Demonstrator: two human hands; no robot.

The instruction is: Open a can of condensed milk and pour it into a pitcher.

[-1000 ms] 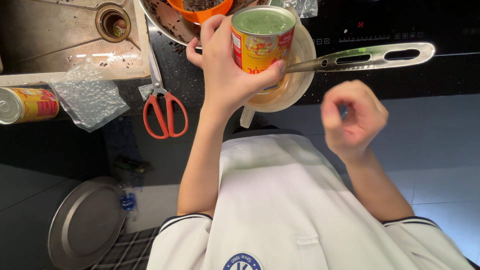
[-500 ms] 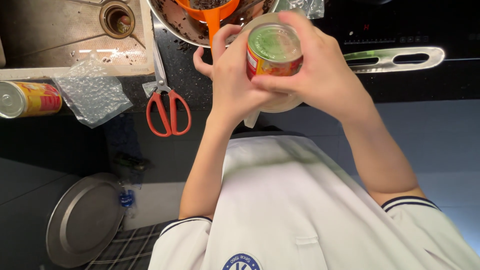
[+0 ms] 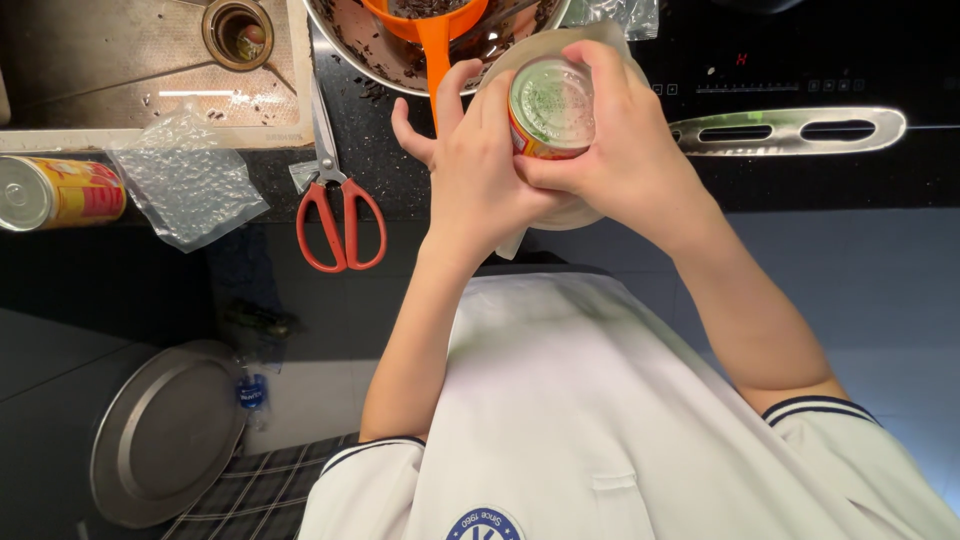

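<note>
Right hand joined left hand gripping sealed tin.

1 head-worn camera looks steeply down, close over the dark counter edge.

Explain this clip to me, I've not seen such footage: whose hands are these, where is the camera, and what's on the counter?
One camera, worn on the person's head, looks down at their own bare hands. The left hand and right hand together grip a tin can above a dark counter. To the left lie red-handled scissors, a crumpled plastic bag and a second can on its side. Above are a sink, a metal bowl with an orange strainer, and a long metal handle.
</note>
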